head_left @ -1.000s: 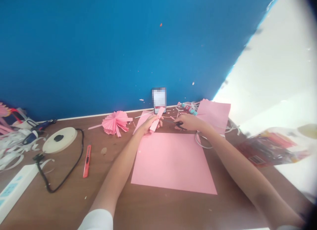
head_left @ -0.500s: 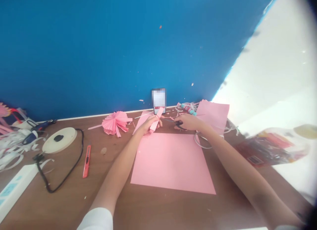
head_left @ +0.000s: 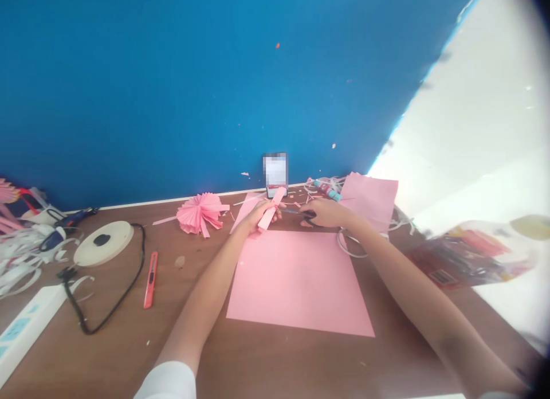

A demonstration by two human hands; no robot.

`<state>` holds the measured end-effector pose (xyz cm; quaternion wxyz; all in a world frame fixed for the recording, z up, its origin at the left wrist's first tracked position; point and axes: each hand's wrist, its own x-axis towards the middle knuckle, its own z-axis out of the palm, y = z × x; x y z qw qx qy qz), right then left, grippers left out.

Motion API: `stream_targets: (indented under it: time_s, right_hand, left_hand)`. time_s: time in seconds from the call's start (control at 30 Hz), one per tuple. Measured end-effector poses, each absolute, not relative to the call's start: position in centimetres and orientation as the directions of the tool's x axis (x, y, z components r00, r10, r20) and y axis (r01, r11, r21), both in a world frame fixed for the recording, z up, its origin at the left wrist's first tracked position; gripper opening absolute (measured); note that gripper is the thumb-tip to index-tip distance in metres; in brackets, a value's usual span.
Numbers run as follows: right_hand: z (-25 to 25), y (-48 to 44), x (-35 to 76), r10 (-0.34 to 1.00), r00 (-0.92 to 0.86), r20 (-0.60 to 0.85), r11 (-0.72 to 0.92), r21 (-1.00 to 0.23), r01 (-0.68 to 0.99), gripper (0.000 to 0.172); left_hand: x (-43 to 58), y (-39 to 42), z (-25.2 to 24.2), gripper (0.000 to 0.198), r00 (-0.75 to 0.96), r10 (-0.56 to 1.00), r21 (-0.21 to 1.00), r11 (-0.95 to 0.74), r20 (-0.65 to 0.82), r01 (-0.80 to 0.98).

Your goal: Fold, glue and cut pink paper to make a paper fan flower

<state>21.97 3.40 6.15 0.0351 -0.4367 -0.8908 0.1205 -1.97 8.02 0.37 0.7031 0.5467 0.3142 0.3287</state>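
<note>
My left hand (head_left: 259, 214) is closed around a folded strip of pink paper (head_left: 268, 215), held tilted above the far edge of a large pink sheet (head_left: 301, 281). Dark-handled scissors (head_left: 308, 215) are in my right hand (head_left: 325, 211), whose fingers are wrapped round the handles. The scissor blades point left and reach the middle of the folded strip. Whether they cut into the paper is too small to tell. A pink pleated paper fan (head_left: 201, 214) lies left of my left hand.
A phone (head_left: 275, 172) leans on the blue wall. Further pink sheets (head_left: 372, 201) and a glue tube (head_left: 327, 190) lie at the right. Leftward are a red cutter (head_left: 150, 280), a cream disc (head_left: 104, 243) with a black cord, a power strip (head_left: 30, 324) and white paper ribbons (head_left: 26, 255).
My right hand with the scissors has shifted slightly left, bringing the blades up to the folded strip. The strip has turned a little in my left hand.
</note>
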Motion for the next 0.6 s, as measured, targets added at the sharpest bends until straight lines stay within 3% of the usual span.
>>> stream_targets:
  time_s: [0.27, 0.6]
  right_hand:
    - [6.8, 2.7, 21.5, 0.758, -0.652, -0.002, 0.635, -0.226, 0.739, 0.02]
    - [7.5, 2.5, 22.1, 0.813, -0.583, -0.007, 0.573, -0.173, 0.801, 0.021]
  left_hand:
    - [-2.0, 8.2, -0.1, 0.032, 0.512, 0.853, 0.981, 0.17, -0.101, -0.089]
    - [-1.8, 7.6, 0.9, 0.034, 0.547, 0.827, 0.965, 0.233, -0.129, -0.124]
